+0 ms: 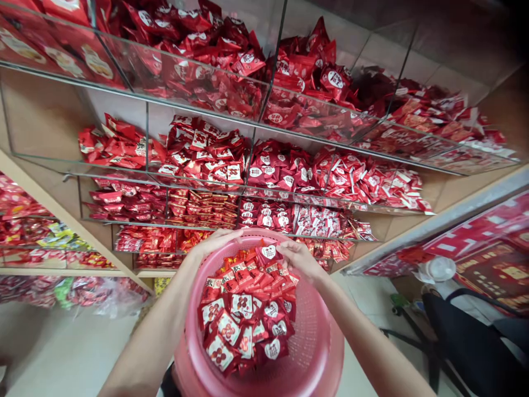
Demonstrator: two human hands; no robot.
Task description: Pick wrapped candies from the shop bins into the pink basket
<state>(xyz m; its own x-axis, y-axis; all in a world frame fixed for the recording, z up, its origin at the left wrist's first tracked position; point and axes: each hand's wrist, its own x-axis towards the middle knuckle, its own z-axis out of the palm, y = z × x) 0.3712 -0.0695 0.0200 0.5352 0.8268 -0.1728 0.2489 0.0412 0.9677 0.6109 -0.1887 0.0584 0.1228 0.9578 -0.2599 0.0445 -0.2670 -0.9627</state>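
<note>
A pink plastic basket stands low in the centre, holding many small red packets, some with white labels. My left hand rests on the basket's far left rim, its fingers stretched along the edge. At the far right rim, my right hand pinches a dark red packet with a white heart-shaped label, just above the other packets in the basket.
Glass-fronted shelves full of red packets rise ahead. Another shelf unit is at the left, with plastic bags of packets below it. A black chair stands on the right, near a clear plastic container.
</note>
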